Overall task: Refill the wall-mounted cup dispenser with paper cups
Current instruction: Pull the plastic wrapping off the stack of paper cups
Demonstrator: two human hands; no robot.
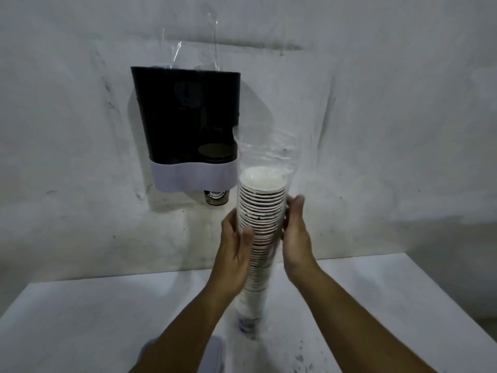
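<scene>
Hands (265, 238) flanking cup stack (259, 238), beside dispenser (188, 125)

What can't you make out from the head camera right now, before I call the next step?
- Tall stack of white paper cups in its clear plastic sleeve: the lower end is motion-blurred; whether it touches the white table is unclear.
- Black wall-mounted cup dispenser: the dark front hides how many cups remain; only one cup bottom shows.
- Left hand and right hand: the stack hides their fingertips.
</scene>
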